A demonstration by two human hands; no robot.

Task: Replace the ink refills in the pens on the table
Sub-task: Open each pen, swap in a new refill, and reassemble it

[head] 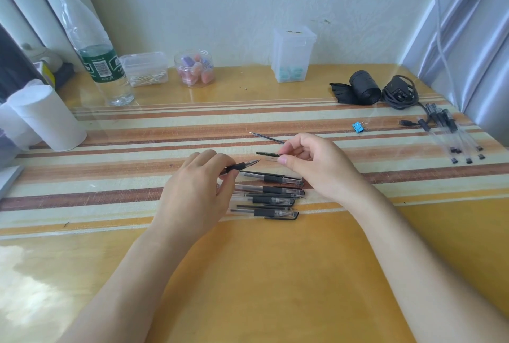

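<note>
My left hand (198, 185) grips a pen with a black rubber grip (239, 166), its metal tip pointing right. My right hand (314, 163) pinches a black pen cap (268, 154) between thumb and forefinger, a short gap from the pen's tip. Just below both hands lies a pile of several clear pens with black grips (271, 195), partly hidden by my left hand. A thin loose ink refill (265, 137) lies on the striped mat behind my right hand. At the far right lies a bundle of clear pens (454, 136).
A water bottle (96, 47), paper rolls (49, 119), a cotton-swab box (144, 68), a jar of coloured items (195, 68) and a tall clear box (293, 54) line the back. A black bag roll (360, 87), cable coil (400, 91) and blue binder clip (358, 127) sit at the right.
</note>
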